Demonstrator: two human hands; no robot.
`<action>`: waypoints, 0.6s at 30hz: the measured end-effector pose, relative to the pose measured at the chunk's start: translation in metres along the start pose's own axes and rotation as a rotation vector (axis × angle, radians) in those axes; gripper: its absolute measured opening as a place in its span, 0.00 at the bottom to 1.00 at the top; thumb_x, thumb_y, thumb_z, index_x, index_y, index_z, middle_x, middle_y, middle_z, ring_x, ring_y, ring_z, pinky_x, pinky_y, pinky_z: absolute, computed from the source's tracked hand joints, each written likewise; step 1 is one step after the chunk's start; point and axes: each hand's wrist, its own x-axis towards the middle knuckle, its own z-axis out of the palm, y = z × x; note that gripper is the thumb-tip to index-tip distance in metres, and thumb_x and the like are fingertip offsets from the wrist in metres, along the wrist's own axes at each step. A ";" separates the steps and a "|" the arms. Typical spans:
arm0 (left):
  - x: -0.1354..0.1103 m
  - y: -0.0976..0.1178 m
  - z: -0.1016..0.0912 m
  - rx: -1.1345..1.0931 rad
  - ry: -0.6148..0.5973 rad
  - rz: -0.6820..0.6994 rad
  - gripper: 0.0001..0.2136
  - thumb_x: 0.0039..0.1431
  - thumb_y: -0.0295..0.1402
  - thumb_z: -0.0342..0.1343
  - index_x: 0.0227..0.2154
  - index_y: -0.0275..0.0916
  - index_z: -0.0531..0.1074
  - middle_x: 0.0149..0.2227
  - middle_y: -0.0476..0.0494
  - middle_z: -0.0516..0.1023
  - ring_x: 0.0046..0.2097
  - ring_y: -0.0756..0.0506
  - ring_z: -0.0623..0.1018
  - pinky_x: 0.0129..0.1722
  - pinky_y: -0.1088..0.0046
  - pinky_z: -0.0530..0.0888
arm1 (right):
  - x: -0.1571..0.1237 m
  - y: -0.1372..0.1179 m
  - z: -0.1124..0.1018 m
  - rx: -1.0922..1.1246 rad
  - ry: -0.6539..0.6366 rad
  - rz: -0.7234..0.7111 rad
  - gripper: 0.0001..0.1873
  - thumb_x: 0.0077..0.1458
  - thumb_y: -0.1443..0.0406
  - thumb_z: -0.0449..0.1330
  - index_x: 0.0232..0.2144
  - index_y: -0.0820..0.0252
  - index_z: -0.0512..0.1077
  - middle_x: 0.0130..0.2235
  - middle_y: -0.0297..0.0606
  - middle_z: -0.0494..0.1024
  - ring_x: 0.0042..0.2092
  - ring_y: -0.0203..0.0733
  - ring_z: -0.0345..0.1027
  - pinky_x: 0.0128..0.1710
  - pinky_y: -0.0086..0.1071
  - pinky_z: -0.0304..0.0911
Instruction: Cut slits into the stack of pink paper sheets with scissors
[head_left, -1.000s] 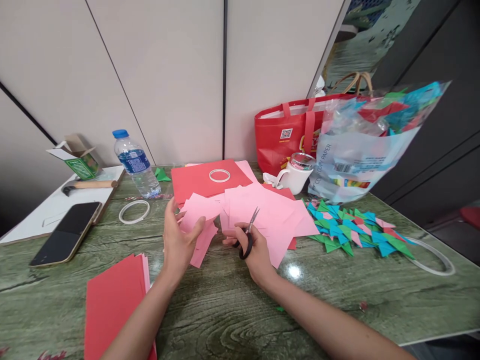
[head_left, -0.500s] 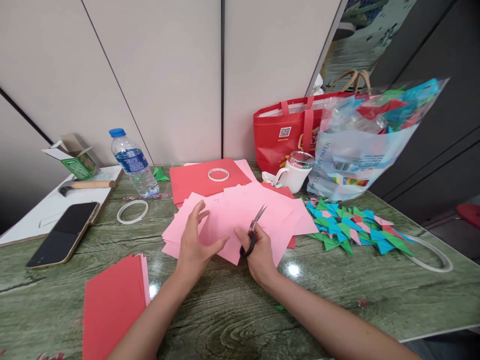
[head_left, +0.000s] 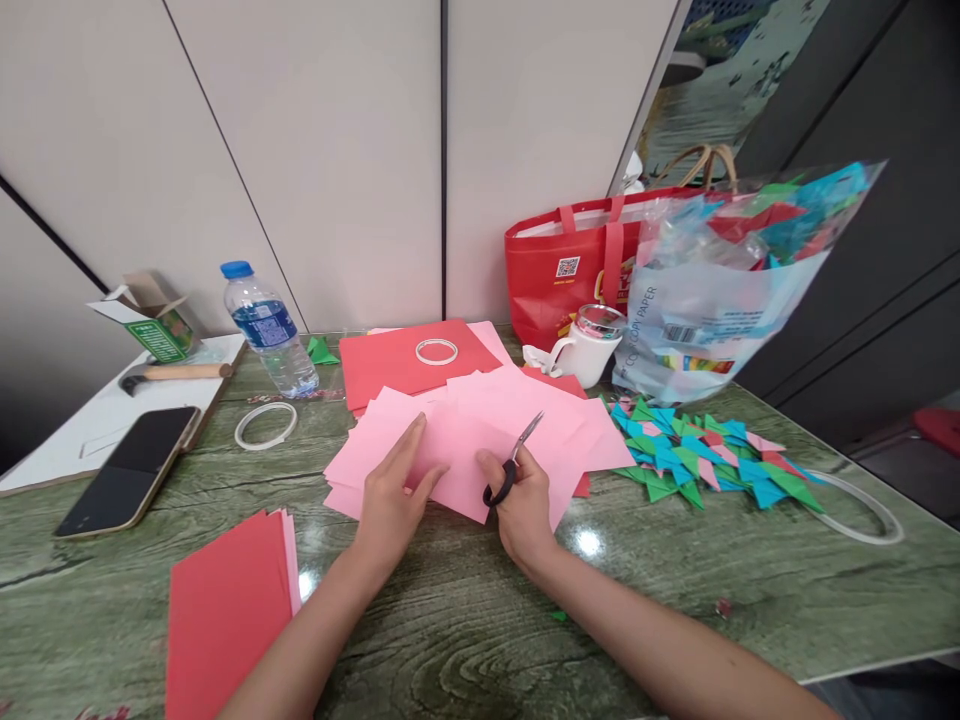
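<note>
We lay a clock face on the green, wood-grained worktop [head_left: 450, 640], centred on the fanned, rectangular pink paper sheets [head_left: 457, 430], 12 pointing away from us.

Hands: our left hand [head_left: 391, 500], at 7 o'clock, has its fingers parted over the top pink sheet, gripping nothing that we can make out; whether the fingertips press on the paper, we cannot tell. Our right hand [head_left: 529, 500], at 5 o'clock, has its fingers closed around the black-handled metal scissors [head_left: 516, 460]. The blades point toward 1 o'clock, over the paper.

Done, as we judge it: the pink sheets look already reduced to small pieces and lie flat, loosely overlapping. At 3 o'clock a heap of folded green, blue, pink and red paper triangles [head_left: 697, 455] appears finished. The printed clear plastic bag [head_left: 682, 320] at 2 o'clock holds more coloured pieces.

Left: the pink sheets are unfolded, and we see no cut in the top one. The large flat red card sheets [head_left: 390, 365] at 11 o'clock and the red-topped paper stack [head_left: 225, 620] at 8 o'clock look unworked. We estimate a part-way stage.
</note>
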 end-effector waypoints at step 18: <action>0.002 -0.004 -0.002 0.045 0.035 0.209 0.08 0.50 0.29 0.53 0.35 0.40 0.68 0.31 0.45 0.71 0.41 0.45 0.70 0.39 0.66 0.69 | 0.002 0.004 0.000 -0.004 0.070 0.048 0.13 0.44 0.59 0.61 0.23 0.61 0.62 0.20 0.25 0.55 0.22 0.29 0.47 0.20 0.23 0.48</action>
